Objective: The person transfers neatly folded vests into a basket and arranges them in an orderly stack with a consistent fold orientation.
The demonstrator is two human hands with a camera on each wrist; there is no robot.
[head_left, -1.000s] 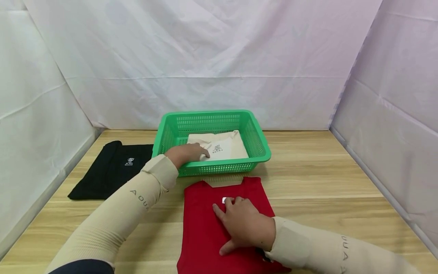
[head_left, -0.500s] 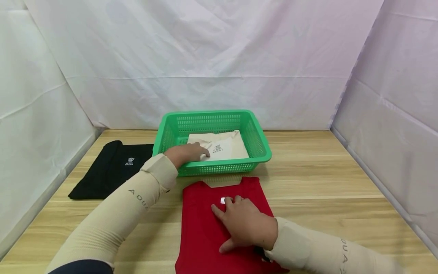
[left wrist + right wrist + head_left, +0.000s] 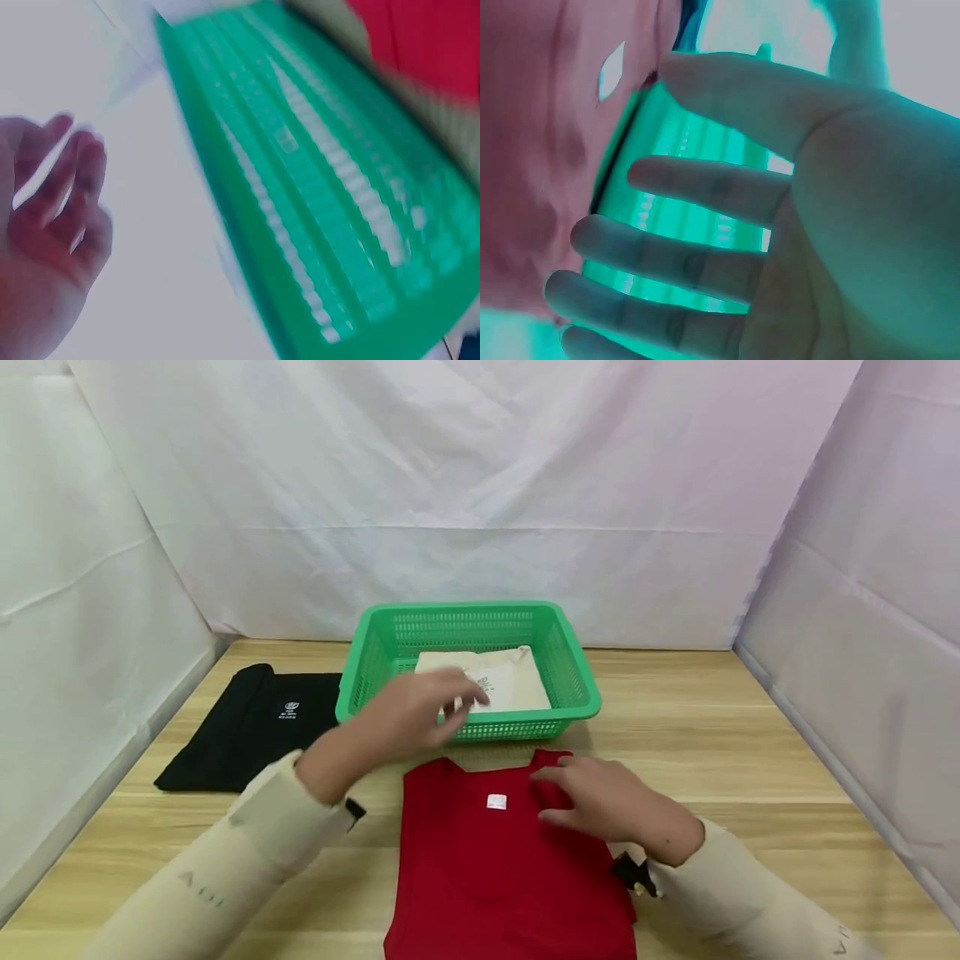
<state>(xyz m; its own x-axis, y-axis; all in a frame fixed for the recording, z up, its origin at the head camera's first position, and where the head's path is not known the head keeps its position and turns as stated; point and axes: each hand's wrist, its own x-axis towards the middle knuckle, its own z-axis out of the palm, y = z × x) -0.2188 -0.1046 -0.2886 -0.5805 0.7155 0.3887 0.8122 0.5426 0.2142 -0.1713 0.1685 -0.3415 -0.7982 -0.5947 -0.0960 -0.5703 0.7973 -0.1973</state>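
My left hand (image 3: 408,710), blurred by motion, hovers over the near left rim of the green basket (image 3: 592,702) with loosely bent fingers and nothing in them. Inside the basket lies a folded cream garment (image 3: 517,685) with dark print. Below the basket a folded red garment (image 3: 472,868) with a small white label (image 3: 497,802) lies flat on the table. My right hand (image 3: 607,797) is above its right side, fingers spread; whether they touch the cloth cannot be told. The right wrist view shows the spread fingers (image 3: 712,187) holding nothing.
A folded black garment (image 3: 262,727) with a small white print lies left of the basket on the wooden table (image 3: 712,760). White sheets (image 3: 480,485) hang behind and along both sides.
My left hand has come up out of the basket, off the cream garment. My right hand has moved right from the red garment's middle, uncovering the white label.
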